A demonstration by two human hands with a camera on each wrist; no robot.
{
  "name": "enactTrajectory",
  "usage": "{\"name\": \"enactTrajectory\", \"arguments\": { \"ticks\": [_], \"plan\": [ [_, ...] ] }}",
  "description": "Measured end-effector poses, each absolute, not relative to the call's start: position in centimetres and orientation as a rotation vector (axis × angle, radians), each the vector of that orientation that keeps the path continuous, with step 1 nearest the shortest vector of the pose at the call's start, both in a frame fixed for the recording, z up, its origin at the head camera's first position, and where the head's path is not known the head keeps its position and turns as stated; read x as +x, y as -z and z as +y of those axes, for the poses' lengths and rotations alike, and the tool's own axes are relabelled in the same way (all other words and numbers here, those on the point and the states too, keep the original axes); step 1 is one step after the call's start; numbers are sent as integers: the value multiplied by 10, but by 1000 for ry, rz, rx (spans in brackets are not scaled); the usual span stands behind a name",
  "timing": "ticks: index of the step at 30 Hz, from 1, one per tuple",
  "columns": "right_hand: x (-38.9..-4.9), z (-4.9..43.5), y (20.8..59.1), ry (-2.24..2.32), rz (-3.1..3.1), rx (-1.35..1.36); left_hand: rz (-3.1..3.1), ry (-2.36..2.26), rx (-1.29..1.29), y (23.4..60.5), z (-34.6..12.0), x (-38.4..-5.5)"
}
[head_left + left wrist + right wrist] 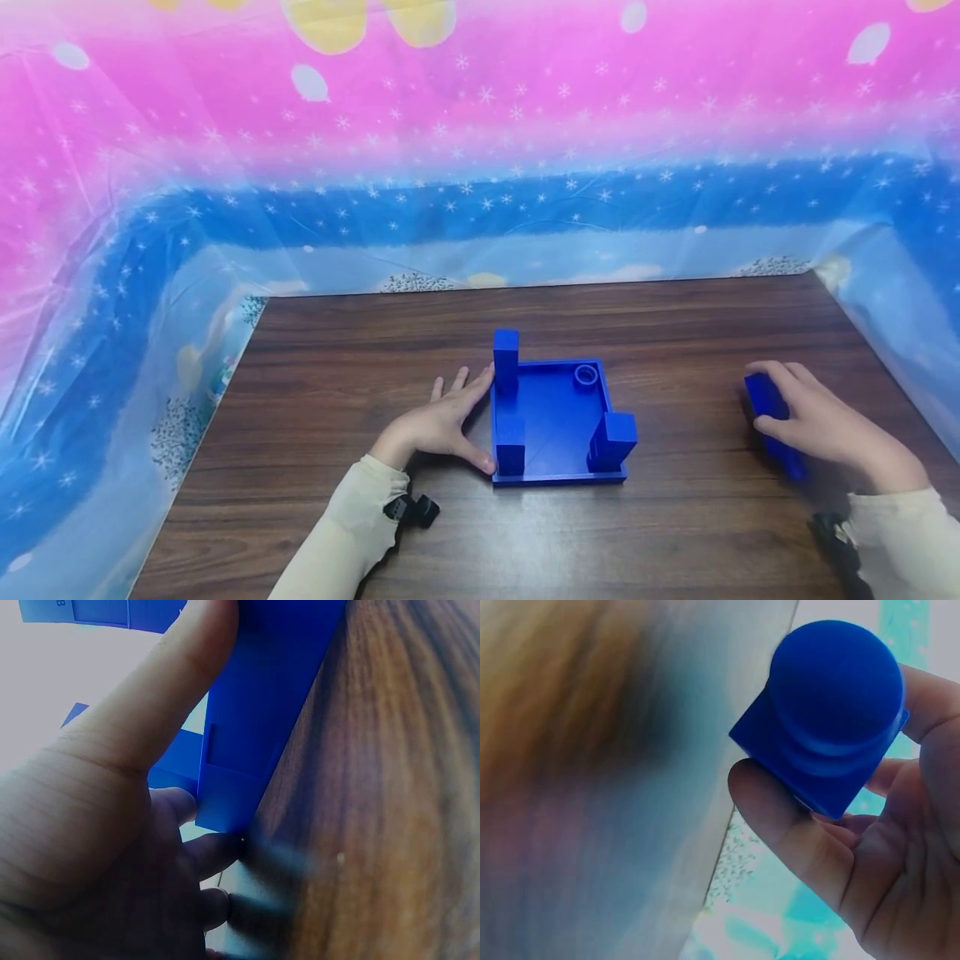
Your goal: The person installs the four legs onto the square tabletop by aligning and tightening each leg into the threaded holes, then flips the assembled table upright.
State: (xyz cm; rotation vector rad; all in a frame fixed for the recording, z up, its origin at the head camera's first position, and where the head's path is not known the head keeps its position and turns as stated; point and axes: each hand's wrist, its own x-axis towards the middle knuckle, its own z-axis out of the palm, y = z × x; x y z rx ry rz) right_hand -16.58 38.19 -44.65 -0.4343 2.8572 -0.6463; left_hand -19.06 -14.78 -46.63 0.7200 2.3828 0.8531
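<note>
Well right of the blue tray, the person's right hand grips a blue post, long axis roughly near-to-far, while the nearer left hand, fingers spread, touches the tray's left side.

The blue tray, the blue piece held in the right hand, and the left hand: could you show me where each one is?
Blue tray (557, 427), head view: bare floor.
Held blue piece (836, 686), right wrist view: round end.
Left hand (437, 423), head view: back of the hand.
</note>
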Motion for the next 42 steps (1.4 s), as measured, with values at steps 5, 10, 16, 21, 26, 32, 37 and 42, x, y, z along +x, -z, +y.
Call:
{"name": "enactTrajectory", "arguments": {
  "ticks": [5,10,16,21,26,32,37,42],
  "plan": [
    [-171,369,436,684,2851,-470,2380,-865,734,468,-149,-191],
    [-175,355,427,738,2846,-505,2382,-864,737,466,-148,-190],
    [-178,345,421,833,2870,-551,2371,-854,736,465,-146,-190],
    [-183,338,417,906,2913,-596,2384,-853,719,464,-148,-190],
    [-186,329,413,1015,2917,-642,2389,-858,725,464,-148,-190],
    [-191,313,407,1101,2884,-654,2376,-856,728,468,-148,-189],
    [-199,299,403,1170,2871,-680,2386,-859,726,467,-148,-189],
    [-207,285,400,1210,2876,-680,2388,-858,732,465,-148,-189]
  ]
}}
